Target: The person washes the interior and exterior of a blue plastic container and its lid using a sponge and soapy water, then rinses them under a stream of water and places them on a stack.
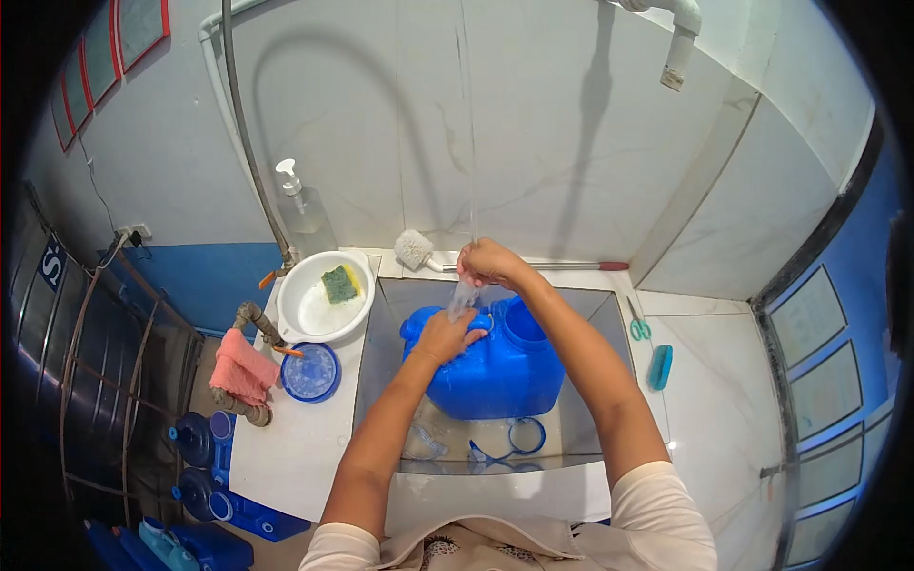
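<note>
A blue plastic water container (493, 382) stands in a tiled basin (385, 314), its wide round mouth uncapped. My left hand (444, 338) grips the handle on top of it. Above and a little to the right, my right hand (493, 263) is bent in a thin water stream (472, 178) falling from above. Water splashes from its curled fingers towards my left hand; whether they hold something small is hidden. On the basin floor in front of the container lies a blue ring with a strap (527, 436), with a clear plastic piece (424, 442) to its left.
Left of the basin are a white bowl (300, 317) with a sponge (340, 284), a pump bottle (303, 214), a blue lid (310, 372) and a pink cloth (245, 366) on a pipe. A long-handled brush (414, 250) lies behind; scissors (639, 325) and a teal brush (660, 367) lie right.
</note>
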Available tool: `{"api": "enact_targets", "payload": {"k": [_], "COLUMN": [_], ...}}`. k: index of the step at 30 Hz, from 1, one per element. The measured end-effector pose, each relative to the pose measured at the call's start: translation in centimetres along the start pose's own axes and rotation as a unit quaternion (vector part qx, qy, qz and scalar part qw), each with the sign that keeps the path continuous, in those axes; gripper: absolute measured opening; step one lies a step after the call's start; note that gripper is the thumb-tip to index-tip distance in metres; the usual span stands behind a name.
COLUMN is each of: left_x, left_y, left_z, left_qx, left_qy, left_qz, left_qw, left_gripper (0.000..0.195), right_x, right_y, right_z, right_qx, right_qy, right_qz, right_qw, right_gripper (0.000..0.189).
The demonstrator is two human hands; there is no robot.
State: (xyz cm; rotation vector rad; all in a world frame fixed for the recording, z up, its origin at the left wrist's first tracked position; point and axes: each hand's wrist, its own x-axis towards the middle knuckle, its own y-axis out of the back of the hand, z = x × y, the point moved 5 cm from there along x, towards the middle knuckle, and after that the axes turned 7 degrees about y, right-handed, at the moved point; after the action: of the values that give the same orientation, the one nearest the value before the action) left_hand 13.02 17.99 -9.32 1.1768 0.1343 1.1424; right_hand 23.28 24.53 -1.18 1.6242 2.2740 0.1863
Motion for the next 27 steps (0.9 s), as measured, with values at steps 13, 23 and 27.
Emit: {"api": "enact_targets", "payload": {"k": [13,23,27], "left_x": [-8.3,-22.4,-25.6], "left_y": [-3.1,-1.9,-0.1], "left_z": [-0.9,-6.9,-11.6], "left_qx": [-0.246,-0.558,-0.643], "left_qy": [0.276,0.544,0.525], "left_qz": [-0.099,-0.031,-0.028], "left_qw": [0.924,0.626,0.557], "left_gripper": [0.041,0.054,0.063], "right_x": [-8.9,-11.2,-11.3], "right_y": [-7.9,-5.3,-5.0], "right_z": [4.2,-2.2,-18.9], "right_qx": [-0.555,-0.548,-0.488], "right_qy": [0.327,0.460,0.581], "right_qz": [-0.051,0.061,0.154], "right_qw": [0.763,0.696,0.632], "right_gripper": [0.069,0.056,0.056]}}
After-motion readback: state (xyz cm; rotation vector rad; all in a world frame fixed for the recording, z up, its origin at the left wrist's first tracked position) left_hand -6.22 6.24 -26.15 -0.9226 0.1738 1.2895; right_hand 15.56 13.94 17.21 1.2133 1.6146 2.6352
